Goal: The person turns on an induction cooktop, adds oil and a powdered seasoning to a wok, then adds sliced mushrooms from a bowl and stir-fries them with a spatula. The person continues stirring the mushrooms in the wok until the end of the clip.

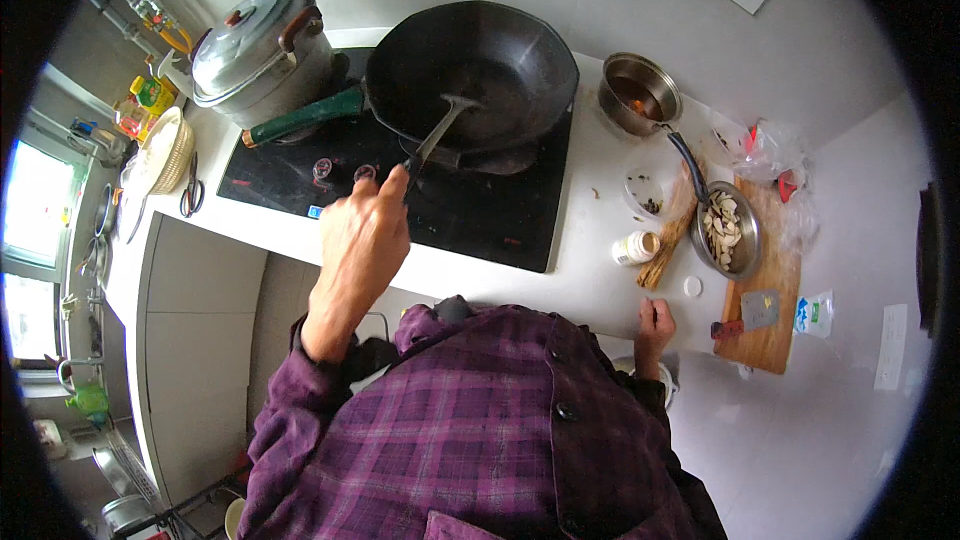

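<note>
My left hand (364, 221) grips the dark handle of a metal spatula (439, 135). The spatula's blade rests inside a large black wok (517, 52), over its near inner wall. A green handle (311, 116) sticks out from the wok's left side. Beneath the wok is a black glass cooktop (480, 217) with two round knobs near its front. Loosely curled at the counter's front edge, my right hand (656, 324) shows nothing in it. It is nearest to a bundle of dry, thin sticks or noodles (667, 251) and a white bottle cap (692, 286).
A lidded metal pot (259, 52) stands left of the wok. To the right are a saucepan (637, 90) with brown liquid, an uncapped bottle (636, 248), and a metal bowl of pale slices (724, 229). A cleaver (757, 311) lies on a wooden board (765, 349). Scissors (192, 191) lie left.
</note>
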The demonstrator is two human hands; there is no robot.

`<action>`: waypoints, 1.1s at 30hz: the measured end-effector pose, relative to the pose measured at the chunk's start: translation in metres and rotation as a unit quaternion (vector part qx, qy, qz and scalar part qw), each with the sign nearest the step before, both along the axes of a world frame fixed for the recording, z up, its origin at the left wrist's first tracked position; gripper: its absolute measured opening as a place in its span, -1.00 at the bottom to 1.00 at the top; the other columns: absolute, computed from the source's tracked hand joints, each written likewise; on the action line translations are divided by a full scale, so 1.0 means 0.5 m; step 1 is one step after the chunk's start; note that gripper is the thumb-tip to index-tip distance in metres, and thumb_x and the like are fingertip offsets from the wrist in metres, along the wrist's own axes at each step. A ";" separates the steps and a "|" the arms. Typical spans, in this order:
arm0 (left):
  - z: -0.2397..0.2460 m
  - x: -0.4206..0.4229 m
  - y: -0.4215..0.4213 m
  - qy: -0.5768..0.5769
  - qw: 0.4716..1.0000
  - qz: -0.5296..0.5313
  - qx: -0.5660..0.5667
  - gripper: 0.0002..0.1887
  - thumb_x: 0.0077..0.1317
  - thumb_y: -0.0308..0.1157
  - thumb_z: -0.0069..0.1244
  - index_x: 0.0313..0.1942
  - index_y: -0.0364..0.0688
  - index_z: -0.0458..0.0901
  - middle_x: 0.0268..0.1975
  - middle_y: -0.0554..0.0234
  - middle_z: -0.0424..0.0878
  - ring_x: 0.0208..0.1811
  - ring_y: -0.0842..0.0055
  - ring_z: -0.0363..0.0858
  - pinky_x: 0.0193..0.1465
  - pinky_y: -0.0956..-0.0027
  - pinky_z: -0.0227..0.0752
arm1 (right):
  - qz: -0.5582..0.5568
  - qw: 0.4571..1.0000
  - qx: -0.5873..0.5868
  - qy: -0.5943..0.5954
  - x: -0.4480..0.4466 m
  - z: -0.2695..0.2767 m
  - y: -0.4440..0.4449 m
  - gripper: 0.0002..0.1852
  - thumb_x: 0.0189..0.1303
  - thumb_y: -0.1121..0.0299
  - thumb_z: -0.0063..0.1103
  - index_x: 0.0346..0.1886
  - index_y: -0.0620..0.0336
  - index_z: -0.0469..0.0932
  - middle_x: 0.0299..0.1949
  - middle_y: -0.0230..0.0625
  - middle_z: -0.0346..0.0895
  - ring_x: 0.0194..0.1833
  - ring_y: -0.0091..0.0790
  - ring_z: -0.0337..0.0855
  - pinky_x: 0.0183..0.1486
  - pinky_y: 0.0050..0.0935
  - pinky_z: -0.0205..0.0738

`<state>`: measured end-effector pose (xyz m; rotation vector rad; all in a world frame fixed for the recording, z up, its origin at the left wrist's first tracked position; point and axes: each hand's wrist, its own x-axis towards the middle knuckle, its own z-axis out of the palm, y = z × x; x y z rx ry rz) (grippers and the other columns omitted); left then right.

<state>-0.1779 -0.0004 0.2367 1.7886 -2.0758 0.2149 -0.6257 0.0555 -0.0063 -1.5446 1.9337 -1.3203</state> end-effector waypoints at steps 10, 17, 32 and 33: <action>0.019 0.018 0.029 0.031 0.999 -0.021 0.003 -0.60 0.12 -0.51 0.09 0.02 -0.24 0.57 -0.46 -0.05 0.58 -0.52 0.18 0.63 -0.51 0.19 0.45 | -0.012 0.999 -0.033 0.041 0.005 -0.007 -0.005 -0.75 0.24 0.39 0.23 -0.50 0.25 0.40 -0.60 -0.24 0.32 -0.53 -0.34 0.29 -0.41 -0.36 0.29; -0.006 -0.002 -0.059 0.050 0.997 0.017 0.061 -0.54 0.11 -0.49 0.14 0.08 -0.18 0.59 -0.31 -0.06 0.66 -0.39 0.14 0.64 -0.37 0.19 0.49 | -0.005 0.998 -0.031 0.062 0.012 0.014 -0.003 -0.76 0.25 0.40 0.22 -0.50 0.26 0.42 -0.58 -0.24 0.36 -0.52 -0.34 0.33 -0.39 -0.36 0.32; -0.080 -0.014 -0.163 -0.006 0.998 -0.007 -0.068 -0.69 0.13 -0.50 0.01 -0.07 -0.30 0.55 -0.49 -0.13 0.59 -0.57 0.15 0.63 -0.58 0.21 0.46 | -0.015 0.995 -0.021 0.094 0.009 0.005 -0.002 -0.73 0.26 0.34 0.22 -0.50 0.23 0.41 -0.58 -0.20 0.35 -0.53 -0.21 0.32 -0.41 -0.29 0.29; -0.085 -0.020 -0.176 -0.012 0.997 -0.007 -0.079 -0.70 0.13 -0.50 0.00 -0.09 -0.31 0.55 -0.49 -0.14 0.59 -0.57 0.14 0.63 -0.57 0.21 0.46 | -0.016 0.994 -0.023 0.103 0.008 0.003 -0.002 -0.73 0.25 0.34 0.23 -0.50 0.23 0.41 -0.58 -0.20 0.34 -0.53 -0.22 0.33 -0.41 -0.29 0.29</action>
